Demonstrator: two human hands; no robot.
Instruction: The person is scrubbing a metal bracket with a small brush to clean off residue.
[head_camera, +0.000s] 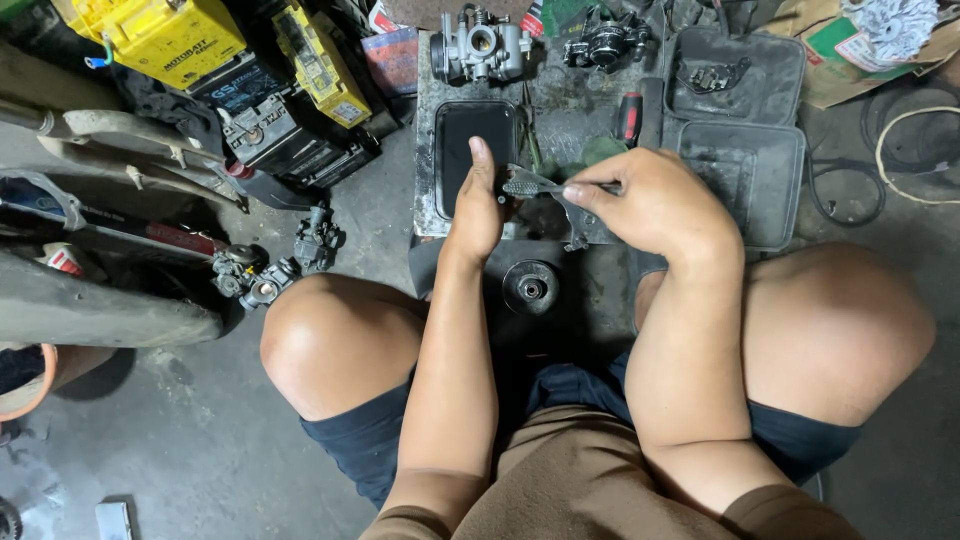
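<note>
My left hand (477, 205) is held edge-on above a dirty work board (560, 120), its fingers curled around a small dark part that is mostly hidden. My right hand (650, 200) pinches a slim grey toothbrush (530, 184) whose bristle head rests against that part. Both hands meet just above a black round rubber piece (531, 287) lying between my knees. A black rectangular tray (472, 140) sits right behind my left hand.
A silver carburettor (481, 47) and a dark metal part (606, 42) stand at the board's far edge. A red-handled screwdriver (630, 116) lies by two black lids (745, 170). Yellow and black batteries (240, 80) are piled at left, with small carburettor bodies (280, 265) on the floor.
</note>
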